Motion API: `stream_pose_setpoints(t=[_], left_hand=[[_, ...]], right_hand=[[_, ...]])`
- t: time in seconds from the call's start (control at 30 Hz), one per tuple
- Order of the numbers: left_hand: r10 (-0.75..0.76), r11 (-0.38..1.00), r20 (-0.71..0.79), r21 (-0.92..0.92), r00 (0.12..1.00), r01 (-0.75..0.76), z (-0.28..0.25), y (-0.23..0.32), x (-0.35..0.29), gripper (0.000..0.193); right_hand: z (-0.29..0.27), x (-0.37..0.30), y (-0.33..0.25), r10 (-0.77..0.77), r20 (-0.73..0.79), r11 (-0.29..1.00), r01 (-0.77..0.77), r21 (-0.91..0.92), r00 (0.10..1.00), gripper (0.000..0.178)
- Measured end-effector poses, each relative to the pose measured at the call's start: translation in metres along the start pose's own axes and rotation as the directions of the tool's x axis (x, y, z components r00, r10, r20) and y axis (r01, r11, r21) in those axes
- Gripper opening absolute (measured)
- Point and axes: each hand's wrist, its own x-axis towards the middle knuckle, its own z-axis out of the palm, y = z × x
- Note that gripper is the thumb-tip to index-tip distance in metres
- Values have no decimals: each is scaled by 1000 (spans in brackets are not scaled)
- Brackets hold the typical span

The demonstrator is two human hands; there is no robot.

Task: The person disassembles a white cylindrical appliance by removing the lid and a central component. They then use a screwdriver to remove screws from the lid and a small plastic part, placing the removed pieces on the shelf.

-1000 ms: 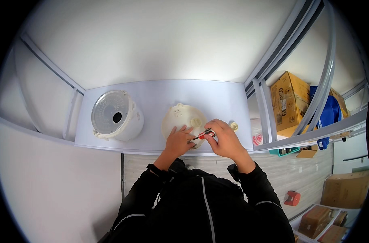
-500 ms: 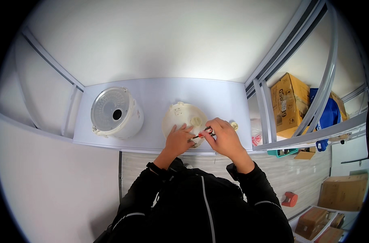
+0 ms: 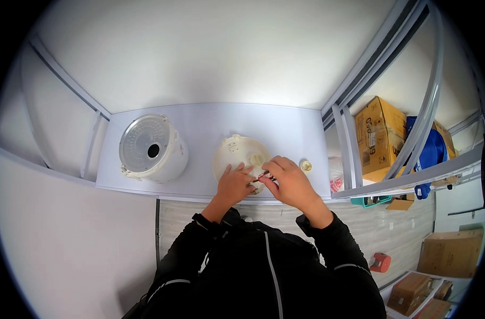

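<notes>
A round cream plastic lid (image 3: 237,154) lies flat near the table's front edge, with a raised round knob-like part (image 3: 257,160) on it. Across its lower left rests my left hand (image 3: 233,186), fingers spread and pressed down on the plastic. My right hand (image 3: 292,185) is closed around a small red-handled screwdriver (image 3: 262,176), tilted with its shaft toward the left fingertips. The tip and whatever it touches are hidden by my fingers. To the right of the lid sits a small round cream cap (image 3: 306,166).
A white rice cooker (image 3: 173,157) stands at the left, its silvery metal disc (image 3: 141,135) with a dark round hole facing up. Past the right-hand frame posts are a cardboard box (image 3: 381,133) and a blue bag (image 3: 433,151). A red stool (image 3: 381,262) is on the floor.
My right hand has shifted slightly left and turned around the screwdriver, so less of its handle shows and the small cap is more exposed. The left hand stays in place.
</notes>
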Motion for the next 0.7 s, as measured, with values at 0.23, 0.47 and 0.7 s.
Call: stream_pose_setpoints(t=[0.23, 0.47, 0.7], left_hand=[[-2, 999, 23, 35, 1000, 1, -1, 0, 2, 37], [-1, 1000, -18, 2, 1000, 1, 1, 0, 0, 31], [-13, 999, -9, -37, 1000, 12, -7, 6, 0, 27]], right_hand=[[4, 3, 1, 87, 85, 991, -95, 99, 993, 34], [-14, 12, -2, 18, 104, 978, -38, 203, 994, 40], [-8, 11, -10, 429, 219, 896, -382, -227, 876, 40]])
